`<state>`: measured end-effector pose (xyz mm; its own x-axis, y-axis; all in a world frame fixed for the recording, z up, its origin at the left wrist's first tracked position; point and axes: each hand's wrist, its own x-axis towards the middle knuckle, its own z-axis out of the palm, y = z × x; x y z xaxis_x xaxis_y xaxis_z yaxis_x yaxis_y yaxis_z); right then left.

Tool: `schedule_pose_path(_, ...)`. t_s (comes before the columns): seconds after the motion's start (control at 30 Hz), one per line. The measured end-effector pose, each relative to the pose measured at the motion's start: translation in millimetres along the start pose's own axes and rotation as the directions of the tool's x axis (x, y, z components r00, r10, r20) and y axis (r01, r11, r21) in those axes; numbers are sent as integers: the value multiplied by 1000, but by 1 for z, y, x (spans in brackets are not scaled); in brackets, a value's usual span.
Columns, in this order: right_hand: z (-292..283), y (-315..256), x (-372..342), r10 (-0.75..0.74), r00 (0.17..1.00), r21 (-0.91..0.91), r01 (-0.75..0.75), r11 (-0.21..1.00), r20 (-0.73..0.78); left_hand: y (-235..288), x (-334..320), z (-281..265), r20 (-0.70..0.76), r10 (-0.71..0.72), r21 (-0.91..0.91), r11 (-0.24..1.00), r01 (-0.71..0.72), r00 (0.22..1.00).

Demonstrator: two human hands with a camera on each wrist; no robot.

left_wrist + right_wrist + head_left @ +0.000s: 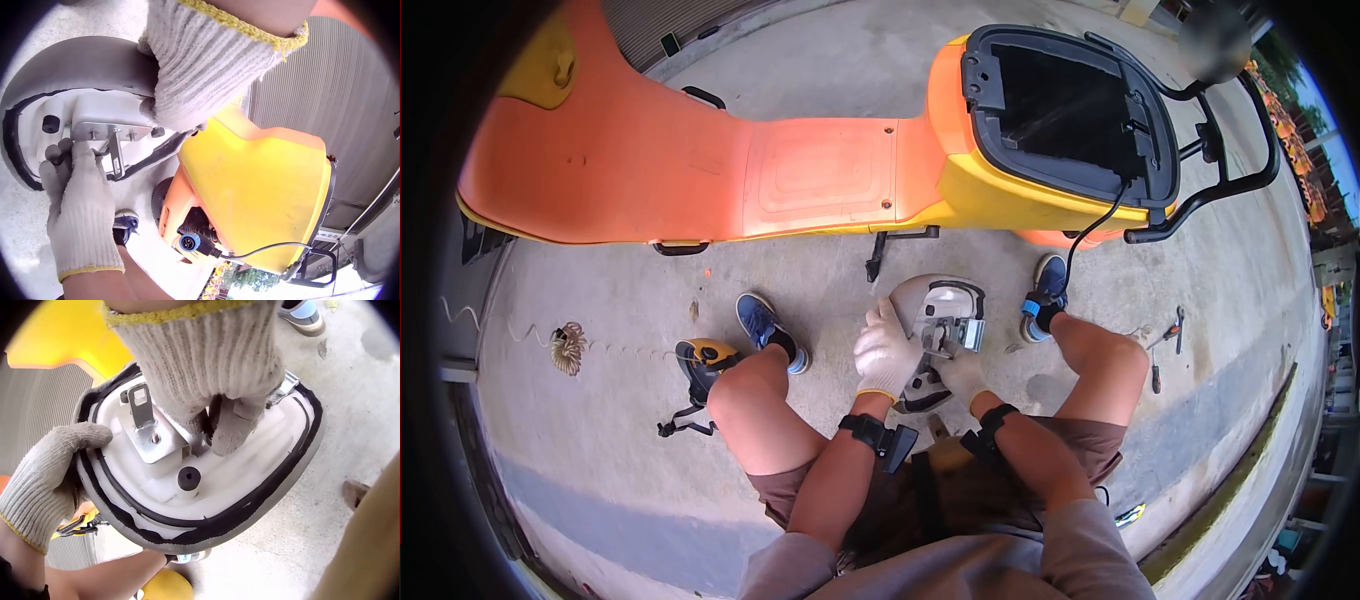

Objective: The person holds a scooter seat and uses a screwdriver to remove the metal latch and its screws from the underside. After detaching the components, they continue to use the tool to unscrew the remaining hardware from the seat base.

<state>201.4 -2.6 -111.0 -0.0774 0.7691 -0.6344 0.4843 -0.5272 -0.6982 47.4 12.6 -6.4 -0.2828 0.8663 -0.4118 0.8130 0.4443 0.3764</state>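
A scooter seat (932, 290) lies upside down between the person's knees, its white plastic base (156, 487) facing up inside a grey cover edge. My gloved left hand (887, 350) grips the seat's rim, thumb over the edge in the right wrist view, the other fingers hidden beneath. A metal bracket (153, 447) with an upright latch loop (117, 153) is fixed to the base. With fingers curled, my gloved right hand (206, 375) pinches at the bracket's edge; its fingertips hide the spot. Beside it sits a shiny hinge plate (972, 333). A black rubber bumper (189, 479) stands on the base.
An orange and yellow scooter (820, 180) stands ahead, its seat opening (1060, 100) uncovered and a cable (1090, 228) hanging out. A yellow-and-black helmet (700, 365) lies left, near a coiled cord (567, 350). Pliers (1176, 328) and a screwdriver (1156, 378) lie right.
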Motion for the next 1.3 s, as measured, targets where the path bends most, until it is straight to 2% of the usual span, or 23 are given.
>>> schedule_pose_path(0.03, 1, -4, -2, 1, 1000, 5, -1, 1000, -1, -1, 1, 1, -7, 1, 16, 1000, -1, 1000)
schedule_pose_path(0.1, 1, -10, -7, -55, 996, -156, 44, 987, -66, -1, 1, 3, -12, 4, 34, 999, -4, 1000)
schedule_pose_path(0.13, 1, -9, -7, -55, 996, -154, 44, 987, -68, -2, 2, 3, -14, 6, 32, 999, -6, 1000)
schedule_pose_path(0.2, 0, -5, -5, -38, 996, -352, 7, 936, -82, -2, 3, 3, -19, 11, 28, 1000, -10, 1000)
schedule_pose_path(0.23, 1, -1, -3, -40, 996, -351, 8, 936, -82, -3, 3, 4, -18, 12, 29, 1000, -11, 1000)
schedule_pose_path(0.3, 0, 7, 3, -177, 976, -572, 74, 817, -126, -4, 2, 3, -19, 12, 32, 999, -12, 1000)
schedule_pose_path(0.43, -4, 18, 18, -130, 986, -657, 29, 753, -105, -2, -1, 5, -24, 11, 64, 998, -9, 1000)
schedule_pose_path(0.5, -4, 21, 26, -69, 980, -607, -58, 792, -185, -1, -1, 6, -34, 11, 73, 997, -8, 999)
schedule_pose_path(0.53, -6, 22, 30, -72, 981, -609, -55, 792, -181, 0, -2, 6, -26, 6, 73, 997, -4, 1000)
schedule_pose_path(0.6, -8, 24, 38, -112, 958, -679, -101, 728, -262, 1, -1, 6, -17, -8, 77, 997, 10, 1000)
schedule_pose_path(0.63, -10, 25, 45, -109, 961, -679, -97, 728, -255, 1, -1, 5, -5, -16, 81, 997, 16, 1000)
schedule_pose_path(0.73, -15, 25, 63, -14, 960, -622, -170, 764, -280, -4, 1, 12, -15, -14, 90, 996, 15, 1000)
schedule_pose_path(0.83, -18, 21, 75, 42, 944, -449, -195, 872, -328, -3, 1, 10, -39, -5, 97, 995, 9, 999)
schedule_pose_path(0.87, -18, 19, 78, 46, 945, -448, -196, 872, -325, -1, 0, 7, -41, -10, 98, 995, 14, 999)
schedule_pose_path(0.93, -15, 23, 89, -43, 906, -336, -112, 935, -422, -1, -1, 4, -22, -19, 100, 995, 21, 1000)
schedule_pose_path(0.97, -17, 24, 96, -39, 895, -246, -80, 966, -444, -2, -2, 4, -6, -25, 98, 995, 25, 1000)
schedule_pose_path(1.0, -19, 19, 100, -33, 896, -243, -84, 966, -443, -6, -1, 7, -1, -26, 102, 994, 26, 1000)
schedule_pose_path(1.07, -26, 5, 105, 208, 848, 104, -180, 978, -487, -12, 1, 13, -56, 18, 110, 994, -12, 998)
schedule_pose_path(1.1, -25, 6, 106, 209, 847, 103, -182, 978, -488, -12, 0, 13, -54, 19, 109, 994, -13, 998)
schedule_pose_path(1.2, -17, -1, 107, 32, 739, 156, 99, 983, -673, -7, 0, 8, -31, -2, 105, 994, 5, 1000)
schedule_pose_path(1.23, -20, -6, 105, 29, 737, 153, 101, 983, -675, -6, -1, 8, -27, -8, 102, 995, 11, 1000)
schedule_pose_path(1.3, -27, -17, 96, 37, 773, 63, 4, 998, -633, -6, -2, 7, -23, -14, 96, 995, 16, 1000)
